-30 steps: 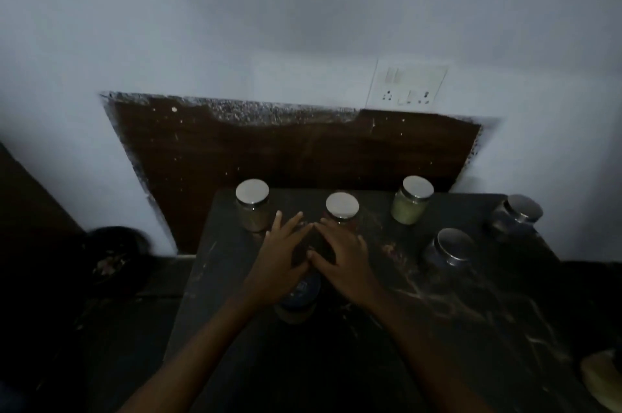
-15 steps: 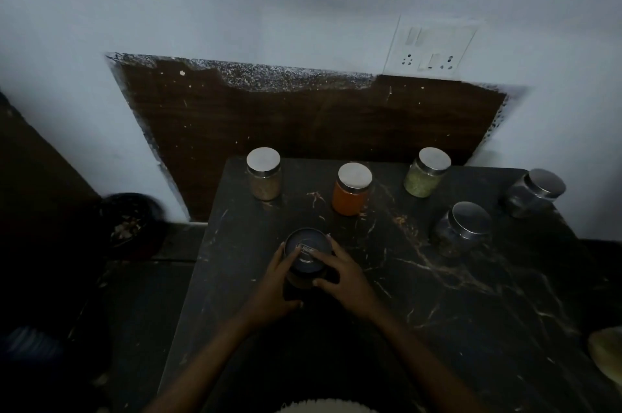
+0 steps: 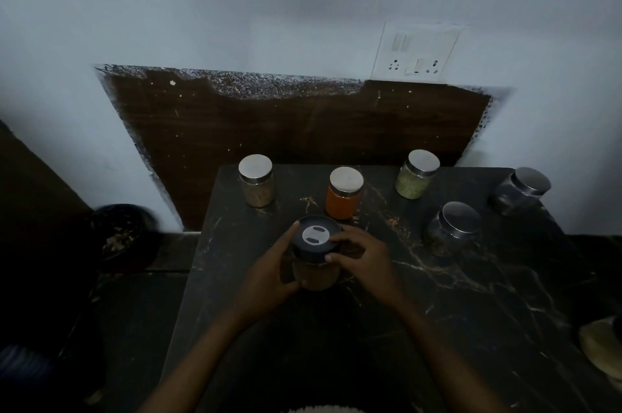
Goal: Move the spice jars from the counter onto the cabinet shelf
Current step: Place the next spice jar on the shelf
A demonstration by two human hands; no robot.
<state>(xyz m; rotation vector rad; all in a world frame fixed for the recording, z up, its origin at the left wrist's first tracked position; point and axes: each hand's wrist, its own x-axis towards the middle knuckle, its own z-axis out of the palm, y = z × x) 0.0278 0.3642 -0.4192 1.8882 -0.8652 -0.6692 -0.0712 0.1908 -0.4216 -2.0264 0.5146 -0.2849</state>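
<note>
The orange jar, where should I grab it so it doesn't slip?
Grip the orange jar round its body, just under the lid, coming from its right side. It stands upright, bare counter lies there, and the slightly wider lid should help stop slipping.

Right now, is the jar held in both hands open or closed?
Closed. A dark lid sits flat over the mouth of the held jar; whether it is screwed tight, I cannot tell.
</note>
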